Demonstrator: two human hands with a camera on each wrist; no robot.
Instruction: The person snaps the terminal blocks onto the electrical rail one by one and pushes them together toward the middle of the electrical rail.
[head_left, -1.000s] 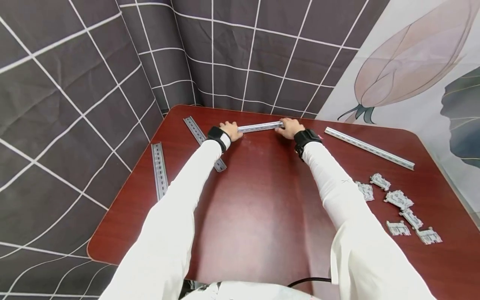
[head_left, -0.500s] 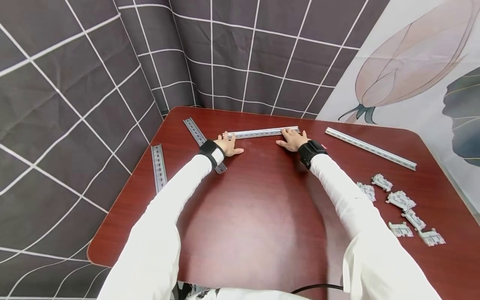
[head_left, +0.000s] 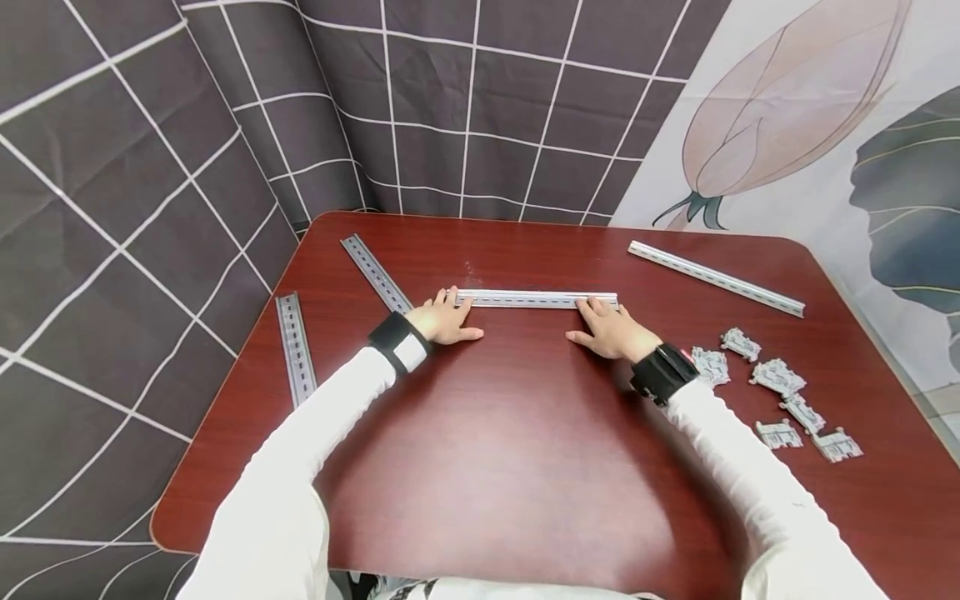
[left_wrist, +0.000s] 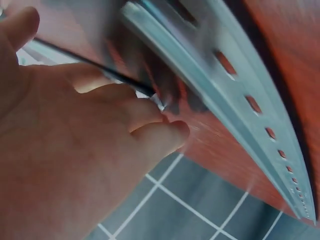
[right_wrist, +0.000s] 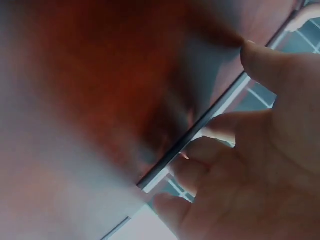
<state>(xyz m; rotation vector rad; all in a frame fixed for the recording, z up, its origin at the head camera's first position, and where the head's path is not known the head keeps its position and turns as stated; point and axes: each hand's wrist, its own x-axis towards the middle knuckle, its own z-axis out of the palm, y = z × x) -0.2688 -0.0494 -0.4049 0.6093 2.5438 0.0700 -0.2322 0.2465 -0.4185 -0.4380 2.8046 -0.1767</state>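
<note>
A slotted metal DIN rail (head_left: 525, 299) lies crosswise on the table in the head view. At its left end my left hand (head_left: 441, 321) touches it with outstretched fingertips, the thumb pointing inward. My right hand (head_left: 617, 330) rests its fingertips on the right end, fingers spread. In the right wrist view the rail (right_wrist: 215, 110) runs past my fingertips (right_wrist: 182, 172). A second slotted rail (head_left: 377, 273) lies slanting just beyond my left hand; the left wrist view shows a rail (left_wrist: 240, 107) large and close beside that hand (left_wrist: 85, 125).
Another slotted rail (head_left: 296, 350) lies near the table's left edge, partly behind my left sleeve. A further rail (head_left: 716, 278) slants at the back right. Several grey terminal blocks (head_left: 778, 377) are scattered on the right. A dark checked cloth (head_left: 427, 100) hangs behind the table (head_left: 487, 467).
The middle rail has come nearer and straightened, drawn by both hands. My fingers went from gripping its ends to lying spread on them. The head view has shifted slightly to the right.
</note>
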